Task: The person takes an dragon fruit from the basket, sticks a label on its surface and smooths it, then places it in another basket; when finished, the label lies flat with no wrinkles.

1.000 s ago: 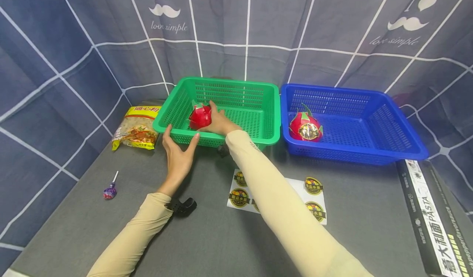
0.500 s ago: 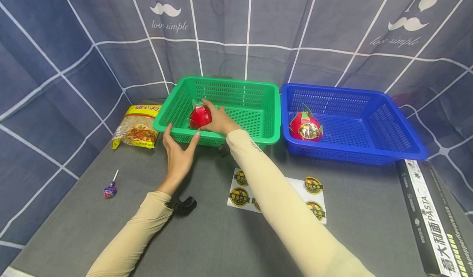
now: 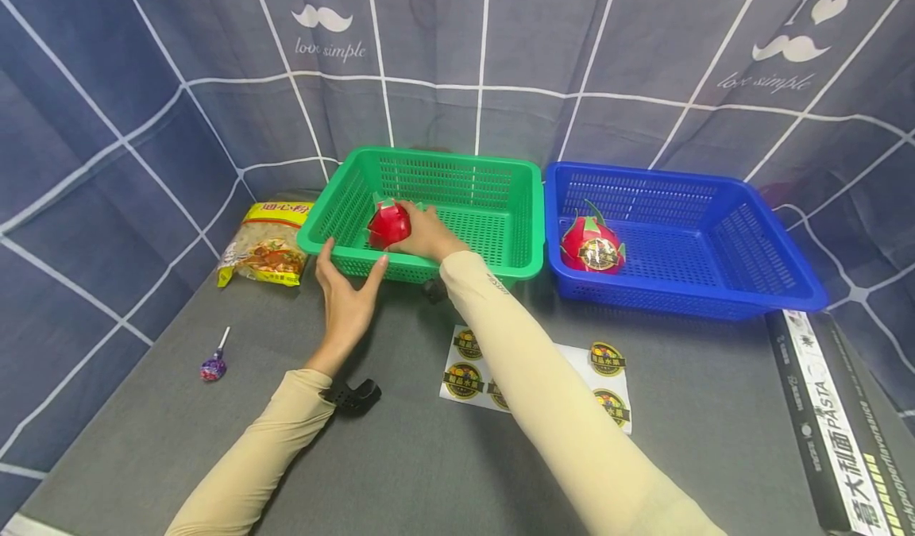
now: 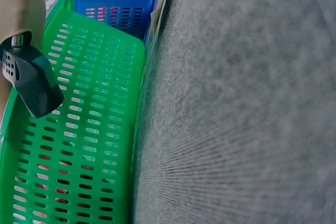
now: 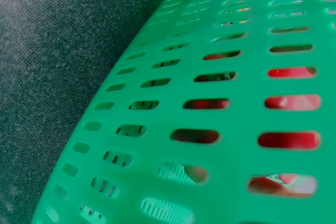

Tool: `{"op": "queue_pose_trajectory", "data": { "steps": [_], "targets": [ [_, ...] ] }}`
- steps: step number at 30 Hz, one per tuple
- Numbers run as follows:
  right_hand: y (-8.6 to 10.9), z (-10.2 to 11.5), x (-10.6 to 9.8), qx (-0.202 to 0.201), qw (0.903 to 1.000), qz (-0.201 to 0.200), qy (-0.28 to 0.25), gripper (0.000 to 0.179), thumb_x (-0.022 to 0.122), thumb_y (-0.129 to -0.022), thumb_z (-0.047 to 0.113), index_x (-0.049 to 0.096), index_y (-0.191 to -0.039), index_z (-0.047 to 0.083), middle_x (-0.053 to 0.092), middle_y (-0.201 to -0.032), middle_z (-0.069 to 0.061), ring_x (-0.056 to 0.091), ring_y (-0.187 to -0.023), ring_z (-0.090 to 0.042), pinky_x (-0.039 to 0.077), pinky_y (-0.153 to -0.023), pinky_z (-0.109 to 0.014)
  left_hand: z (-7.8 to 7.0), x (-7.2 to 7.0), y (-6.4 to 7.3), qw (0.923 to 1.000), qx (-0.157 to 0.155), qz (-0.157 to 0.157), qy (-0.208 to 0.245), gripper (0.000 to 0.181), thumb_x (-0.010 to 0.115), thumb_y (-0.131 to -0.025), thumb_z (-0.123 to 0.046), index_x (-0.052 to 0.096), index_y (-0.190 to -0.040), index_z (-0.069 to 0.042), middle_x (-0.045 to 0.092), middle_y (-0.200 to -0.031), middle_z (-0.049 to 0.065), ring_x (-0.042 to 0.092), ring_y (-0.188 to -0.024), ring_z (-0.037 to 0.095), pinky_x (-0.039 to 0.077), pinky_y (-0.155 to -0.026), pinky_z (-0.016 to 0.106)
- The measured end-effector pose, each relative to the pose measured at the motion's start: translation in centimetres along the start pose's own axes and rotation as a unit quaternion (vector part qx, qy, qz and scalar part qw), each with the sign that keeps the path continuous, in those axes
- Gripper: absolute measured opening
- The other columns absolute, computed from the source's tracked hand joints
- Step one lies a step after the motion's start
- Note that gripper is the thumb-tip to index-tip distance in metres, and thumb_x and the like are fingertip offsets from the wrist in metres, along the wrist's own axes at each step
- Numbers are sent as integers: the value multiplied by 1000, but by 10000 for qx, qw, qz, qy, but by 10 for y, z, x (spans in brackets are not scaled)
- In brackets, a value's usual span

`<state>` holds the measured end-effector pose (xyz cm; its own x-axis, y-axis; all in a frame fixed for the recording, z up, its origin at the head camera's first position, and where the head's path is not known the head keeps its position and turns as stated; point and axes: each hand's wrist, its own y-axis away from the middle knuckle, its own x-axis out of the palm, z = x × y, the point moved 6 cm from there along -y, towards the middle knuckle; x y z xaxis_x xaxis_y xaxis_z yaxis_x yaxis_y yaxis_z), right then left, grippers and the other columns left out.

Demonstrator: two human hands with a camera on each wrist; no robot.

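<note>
In the head view a red dragon fruit [image 3: 389, 225] with green leaf tips lies at the left of the green basket [image 3: 525, 202]. My right hand [image 3: 429, 238] reaches over the front rim and holds that fruit from its right side. Its far fingers are partly hidden. My left hand [image 3: 346, 302] rests against the front wall of the basket, thumb and finger spread apart at the rim. Through the basket slots, the right wrist view gives glimpses of the red fruit [image 5: 289, 140]. A second dragon fruit [image 3: 592, 244], bearing a round gold-and-black sticker, lies in the blue basket [image 3: 686, 294].
A noodle bag [image 3: 264, 250] stands left of the green basket, and a lollipop [image 3: 214, 361] lies nearer. A sticker sheet [image 3: 457, 361] is partly under my right forearm. A long pasta box [image 3: 829, 409] runs along the right edge. A checked curtain [image 3: 429, 44] hangs behind.
My right hand's fingers have shifted slightly around the dragon fruit in the green basket. The fruit, my left hand and both baskets stay practically in place.
</note>
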<state>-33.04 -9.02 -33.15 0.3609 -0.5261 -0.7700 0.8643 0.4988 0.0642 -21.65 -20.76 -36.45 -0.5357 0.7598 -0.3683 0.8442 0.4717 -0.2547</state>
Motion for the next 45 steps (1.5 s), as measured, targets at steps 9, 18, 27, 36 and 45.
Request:
{"op": "queue_pose_trajectory", "data": {
  "steps": [9, 18, 27, 36, 45],
  "targets": [
    [0, 1, -1, -79, 9997, -170, -160, 81, 72, -75, 33, 28, -140, 12, 47, -132, -6, 38, -123, -25, 47, -91, -40, 2, 0, 0, 10000, -50, -4, -43, 88, 63, -77, -52, 11, -142, -22, 14, -146, 10, 24, -135, 28, 24, -108, 48],
    [-1, -1, -4, 31, 9980, -363, -507, 79, 72, -75, 33, 31, -137, 6, 52, -126, -8, 52, -112, -21, 49, -89, -33, 0, 0, 0, 9999, -82, 50, -76, 87, 62, -77, -54, 11, -142, -24, 13, -147, 9, 24, -134, 28, 24, -108, 49],
    [0, -2, -6, 134, 9951, -431, -883, 80, 73, -73, 33, 33, -136, 6, 54, -123, -8, 54, -107, -20, 50, -87, -32, 0, 0, 1, 9999, -73, 50, -49, 87, 62, -78, -52, 10, -142, -23, 12, -147, 10, 23, -134, 31, 23, -108, 50],
    [9, 0, -11, 385, 9893, -529, -1303, 83, 70, -75, 37, 29, -139, 6, 48, -131, -10, 50, -115, -22, 48, -90, -34, 0, 0, 2, 9999, -61, 66, -77, 87, 63, -78, -52, 11, -142, -24, 13, -146, 10, 24, -134, 30, 23, -108, 50],
    [14, -3, -14, 363, 9651, -497, -2547, 75, 71, -75, 29, 28, -132, 6, 47, -123, -11, 56, -102, -21, 56, -63, -29, 0, 0, 1, 10000, 24, 54, -27, 87, 63, -78, -51, 12, -141, -22, 13, -146, 10, 23, -134, 28, 23, -108, 49]
  ]
}}
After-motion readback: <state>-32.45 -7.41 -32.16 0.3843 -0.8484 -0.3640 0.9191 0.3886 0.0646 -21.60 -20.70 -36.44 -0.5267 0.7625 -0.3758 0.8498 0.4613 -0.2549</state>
